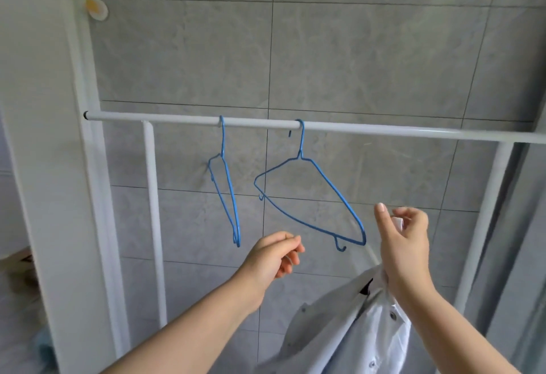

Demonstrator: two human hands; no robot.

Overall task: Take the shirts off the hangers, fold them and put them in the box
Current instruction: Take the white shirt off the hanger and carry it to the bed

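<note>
Two bare blue wire hangers hang from the white rail (384, 131): a left hanger (227, 196) seen nearly edge-on and a right hanger (322, 178) turned toward me. My right hand (404, 243) grips a white buttoned shirt (354, 335) near its collar, just right of and below the right hanger's tip; the shirt hangs down off the hanger. My left hand (274, 258) floats below the right hanger with fingers loosely curled, holding nothing. No box is in view.
The white rack's uprights stand at left (153, 225) and right (484, 225). A grey tiled wall (354, 63) lies behind. A white door frame or pillar (59, 166) fills the left side.
</note>
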